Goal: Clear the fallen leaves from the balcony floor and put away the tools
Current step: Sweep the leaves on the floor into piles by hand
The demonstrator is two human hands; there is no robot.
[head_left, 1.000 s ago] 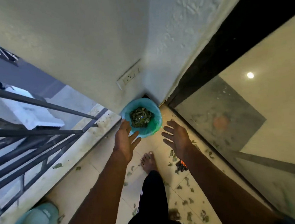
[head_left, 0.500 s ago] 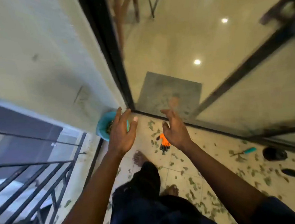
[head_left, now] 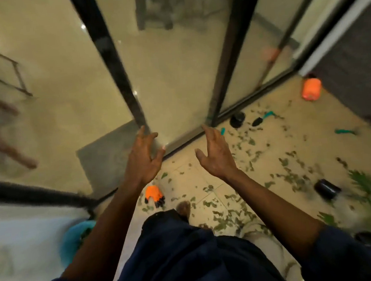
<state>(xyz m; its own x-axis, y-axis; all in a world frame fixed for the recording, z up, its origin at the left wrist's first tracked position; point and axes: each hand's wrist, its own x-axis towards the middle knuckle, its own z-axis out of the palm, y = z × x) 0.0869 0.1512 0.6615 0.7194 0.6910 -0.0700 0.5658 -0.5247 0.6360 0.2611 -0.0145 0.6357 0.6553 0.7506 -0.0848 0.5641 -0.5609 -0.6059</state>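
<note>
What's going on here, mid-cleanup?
A person stands barefoot on a balcony, hands empty: left hand and right hand are held open in front. Leaves lie scattered across the tiles. An orange glove lies by the foot, a teal bin sits at lower left, and a teal-handled trowel lies by the glass door.

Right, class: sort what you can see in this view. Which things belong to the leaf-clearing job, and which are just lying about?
Belong to the job: fallen leaves; teal bin; teal-handled trowel; second teal-handled tool; orange glove.

Just lying about: black pot by the door; second black pot; orange container; grey mat indoors.
</note>
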